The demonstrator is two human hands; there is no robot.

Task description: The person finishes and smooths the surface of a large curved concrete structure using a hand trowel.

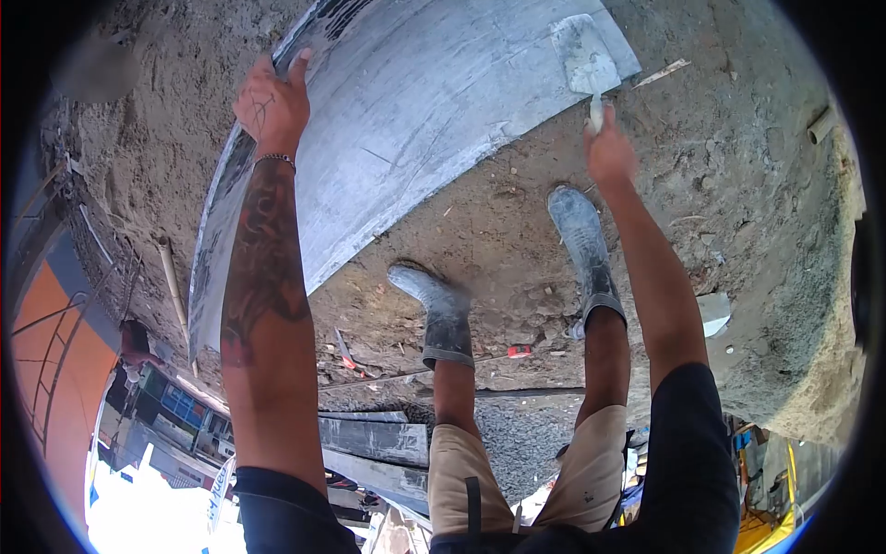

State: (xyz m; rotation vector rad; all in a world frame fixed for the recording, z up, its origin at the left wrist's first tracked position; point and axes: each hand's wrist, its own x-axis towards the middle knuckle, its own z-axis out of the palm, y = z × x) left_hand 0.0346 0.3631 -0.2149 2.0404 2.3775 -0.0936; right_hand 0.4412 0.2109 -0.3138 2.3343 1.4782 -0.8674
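A large grey board [406, 120], smeared with pale dust or cement, lies across the dirt in front of my boots. My left hand [273, 102] grips its far left edge, with the thumb on the upper face and the other fingers partly hidden over the rim. In my right hand [609, 152] is the handle of a trowel [587, 57], fingers wrapped round it. The trowel's whitish, coated blade rests against the board near its right end.
My boots [581, 235] stand on rough dirt just below the board. A red tape measure [520, 351] and a red-handled tool [345, 349] lie behind them. Grey planks [378, 443] are stacked beside gravel [526, 439]. A pole [173, 291] lies at left.
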